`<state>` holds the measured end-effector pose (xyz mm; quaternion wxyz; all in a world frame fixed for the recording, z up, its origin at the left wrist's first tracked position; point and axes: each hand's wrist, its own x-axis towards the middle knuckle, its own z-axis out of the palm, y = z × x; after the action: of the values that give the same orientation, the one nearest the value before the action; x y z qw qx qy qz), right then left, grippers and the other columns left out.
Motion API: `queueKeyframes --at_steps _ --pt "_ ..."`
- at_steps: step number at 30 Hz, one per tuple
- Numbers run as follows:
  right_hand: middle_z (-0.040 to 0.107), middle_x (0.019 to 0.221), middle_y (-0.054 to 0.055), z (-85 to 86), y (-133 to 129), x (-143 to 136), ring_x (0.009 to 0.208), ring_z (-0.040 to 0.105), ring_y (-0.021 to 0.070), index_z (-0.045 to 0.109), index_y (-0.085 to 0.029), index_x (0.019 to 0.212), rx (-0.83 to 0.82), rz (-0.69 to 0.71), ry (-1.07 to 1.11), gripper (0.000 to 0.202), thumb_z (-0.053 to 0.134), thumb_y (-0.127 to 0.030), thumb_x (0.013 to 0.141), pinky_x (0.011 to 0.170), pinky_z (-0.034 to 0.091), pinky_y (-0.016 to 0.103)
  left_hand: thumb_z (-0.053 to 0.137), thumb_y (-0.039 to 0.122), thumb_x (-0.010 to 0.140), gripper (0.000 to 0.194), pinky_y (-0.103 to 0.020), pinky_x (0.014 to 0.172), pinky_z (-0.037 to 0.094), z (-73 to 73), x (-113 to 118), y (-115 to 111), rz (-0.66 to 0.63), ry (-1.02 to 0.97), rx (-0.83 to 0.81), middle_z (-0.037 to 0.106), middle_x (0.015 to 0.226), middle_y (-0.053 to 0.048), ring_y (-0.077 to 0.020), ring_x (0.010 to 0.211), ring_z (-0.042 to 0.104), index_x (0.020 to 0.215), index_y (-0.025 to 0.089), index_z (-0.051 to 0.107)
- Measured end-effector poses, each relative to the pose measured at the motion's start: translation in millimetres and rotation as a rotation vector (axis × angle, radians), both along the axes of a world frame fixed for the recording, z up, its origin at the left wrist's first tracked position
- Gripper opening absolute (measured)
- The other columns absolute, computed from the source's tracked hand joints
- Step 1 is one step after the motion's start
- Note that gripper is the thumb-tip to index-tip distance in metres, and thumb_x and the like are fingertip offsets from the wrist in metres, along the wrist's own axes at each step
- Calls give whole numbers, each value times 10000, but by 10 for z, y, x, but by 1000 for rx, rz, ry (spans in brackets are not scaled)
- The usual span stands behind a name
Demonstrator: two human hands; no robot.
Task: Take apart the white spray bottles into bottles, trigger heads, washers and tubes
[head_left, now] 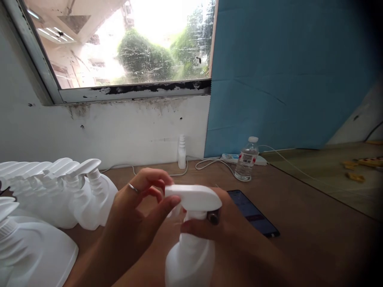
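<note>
A white plastic spray bottle [191, 259] stands upright in front of me with its trigger head [196, 197] on top. The head's nozzle end faces left. My left hand [134, 211], with a ring on one finger, pinches that nozzle end between thumb and fingers. My right hand [215, 227] is wrapped round the bottle's neck just under the head; most of its fingers are hidden behind the bottle. A small dark round-ended thing [213, 217] shows at my right hand, too unclear to name. The bottle's lower end is cut off by the frame.
Several white spray bottles [95, 199] stand in a row at the left, another [38, 251] nearer. On the brown table [311, 223] lie a phone [254, 213] and a white cable [209, 160]. A water bottle [247, 161] and a small white bottle [182, 153] stand near the wall.
</note>
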<state>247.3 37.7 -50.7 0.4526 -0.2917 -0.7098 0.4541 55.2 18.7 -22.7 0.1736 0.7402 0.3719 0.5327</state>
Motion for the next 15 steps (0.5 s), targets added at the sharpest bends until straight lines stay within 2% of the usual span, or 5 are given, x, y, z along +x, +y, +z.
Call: queueKeyframes --at_steps 3,6,10,12,15 --pt "622 606 -8 6 55 103 499 548 113 665 -185 733 51 -296 45 229 805 -353 667 421 424 215 657 328 846 466 -310 684 581 -115 99 78 -26 5 -28 614 1093 -55 -199 887 652 1252 312 431" --pt "654 624 10 51 141 219 518 595 135 677 -183 718 117 -581 210 239 811 -373 662 427 463 225 715 464 780 714 -441 822 561 -264 197 133 10 258 -38 570 1232 -114 -288 1049 609 1367 311 338" --pt "671 712 32 122 212 350 619 652 172 679 -177 812 119 -830 377 282 805 -392 681 488 520 252 795 622 602 1091 -644 998 373 -488 424 178 135 468 154 428 1415 -184 -418 1269 422 1459 281 214" --pt "668 747 43 134 222 390 656 660 184 671 -175 868 112 -864 421 316 787 -418 704 501 529 260 804 627 583 1146 -686 1035 272 -598 546 207 224 482 284 367 1457 -203 -434 1292 375 1475 269 180" --pt "661 785 48 132 217 407 679 655 183 656 -180 944 132 -838 439 334 757 -425 741 504 526 259 776 405 733 949 -654 1033 277 -720 655 257 312 478 370 354 1453 -207 -406 1288 382 1469 263 193"
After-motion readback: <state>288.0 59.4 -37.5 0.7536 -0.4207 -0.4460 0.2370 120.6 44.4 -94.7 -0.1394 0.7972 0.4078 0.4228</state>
